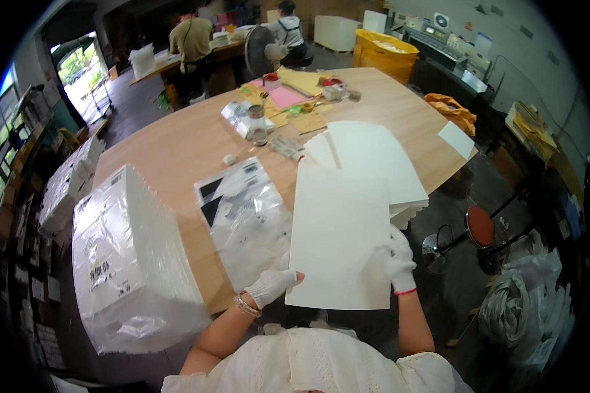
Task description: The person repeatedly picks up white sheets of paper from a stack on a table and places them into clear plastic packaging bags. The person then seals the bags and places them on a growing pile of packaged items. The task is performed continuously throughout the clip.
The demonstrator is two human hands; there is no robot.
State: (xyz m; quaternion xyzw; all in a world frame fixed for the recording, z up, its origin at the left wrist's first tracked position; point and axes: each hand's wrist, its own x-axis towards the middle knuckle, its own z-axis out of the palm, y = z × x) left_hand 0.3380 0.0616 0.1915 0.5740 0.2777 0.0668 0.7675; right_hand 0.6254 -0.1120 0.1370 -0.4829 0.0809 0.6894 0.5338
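A large white cardboard sheet (pixel 337 236) reaches over the near edge of the table in front of me. My left hand (pixel 272 287), in a white glove with the thumb tip bare, grips its lower left edge. At the sheet's right edge is my right hand (pixel 402 262), in a white glove with a red cuff; it is closed on the edge, its thumb side blurred against the white surface. Behind the sheet lies a stack of similar white sheets (pixel 373 150). Left of the sheet, a clear plastic bag (pixel 249 209) with dark and printed patches lies flat.
A tall plastic-wrapped stack (pixel 124 262) stands at the left of the wooden table (pixel 157 150). A glass jar (pixel 258 128), yellow and pink papers (pixel 288 95) and tape rolls lie farther back. A red stool (pixel 480 226) stands at right. Two people work behind, near a fan (pixel 260 51).
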